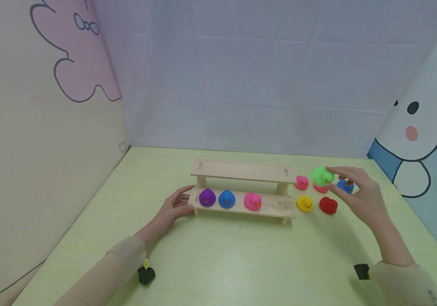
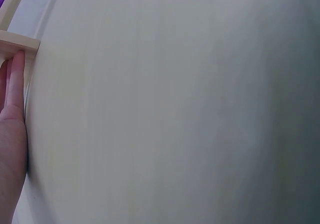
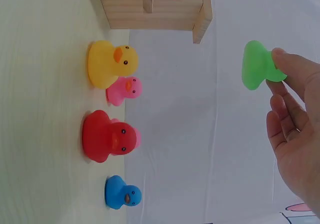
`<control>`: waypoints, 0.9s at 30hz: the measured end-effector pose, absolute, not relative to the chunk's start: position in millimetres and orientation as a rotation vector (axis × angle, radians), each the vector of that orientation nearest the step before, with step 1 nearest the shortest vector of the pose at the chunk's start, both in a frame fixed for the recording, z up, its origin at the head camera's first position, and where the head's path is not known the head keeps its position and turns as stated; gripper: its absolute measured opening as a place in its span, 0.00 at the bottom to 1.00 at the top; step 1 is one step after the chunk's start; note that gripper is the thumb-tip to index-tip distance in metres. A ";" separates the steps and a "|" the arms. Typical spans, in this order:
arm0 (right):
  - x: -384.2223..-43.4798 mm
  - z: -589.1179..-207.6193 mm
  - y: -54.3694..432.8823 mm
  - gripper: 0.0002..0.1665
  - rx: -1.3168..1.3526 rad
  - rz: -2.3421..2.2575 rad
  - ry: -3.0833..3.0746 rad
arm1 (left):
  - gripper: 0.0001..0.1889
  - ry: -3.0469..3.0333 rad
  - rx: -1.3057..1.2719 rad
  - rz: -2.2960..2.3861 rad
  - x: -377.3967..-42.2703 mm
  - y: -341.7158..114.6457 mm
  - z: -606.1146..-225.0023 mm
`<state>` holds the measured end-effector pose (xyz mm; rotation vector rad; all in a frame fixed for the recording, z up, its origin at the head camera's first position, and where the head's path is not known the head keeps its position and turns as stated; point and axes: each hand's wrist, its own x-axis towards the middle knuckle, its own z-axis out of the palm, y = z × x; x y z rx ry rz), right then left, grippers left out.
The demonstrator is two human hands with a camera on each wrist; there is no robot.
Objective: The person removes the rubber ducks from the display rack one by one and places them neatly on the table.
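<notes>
A small two-tier wooden stand (image 1: 241, 171) rests on the table. My left hand (image 1: 170, 212) grips the left end of its lower step, thumb at the front edge and fingers towards the back. On that step sit a purple duck (image 1: 207, 198), a blue duck (image 1: 226, 199) and a pink duck (image 1: 253, 201). Off the stand's right end, my right hand (image 1: 361, 197) pinches a green rubber duck (image 3: 256, 66) between thumb and fingertips, raised over the other ducks. The left wrist view shows only part of my left hand (image 2: 12, 129) at the stand.
Right of the stand, on the table (image 1: 237, 263), are a yellow duck (image 3: 102, 64), a red duck (image 3: 102, 136), a blue duck (image 3: 116, 191) and a pink duck (image 3: 117, 90). Another pink duck (image 1: 320, 188) is partly hidden behind the green one. A pale curtain (image 1: 241, 85) hangs behind the table.
</notes>
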<state>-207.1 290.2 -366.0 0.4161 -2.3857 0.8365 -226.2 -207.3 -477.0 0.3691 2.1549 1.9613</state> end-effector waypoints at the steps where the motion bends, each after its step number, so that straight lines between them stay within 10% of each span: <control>1: -207.6 -367.1 293.8 0.31 0.402 0.850 -2.383 | 0.34 2.151 0.369 1.964 -225.9 -207.2 -476.4; 27: -207.6 -410.2 377.1 0.27 0.138 0.702 -2.601 | 0.35 2.139 0.359 1.981 -227.4 -206.3 -475.6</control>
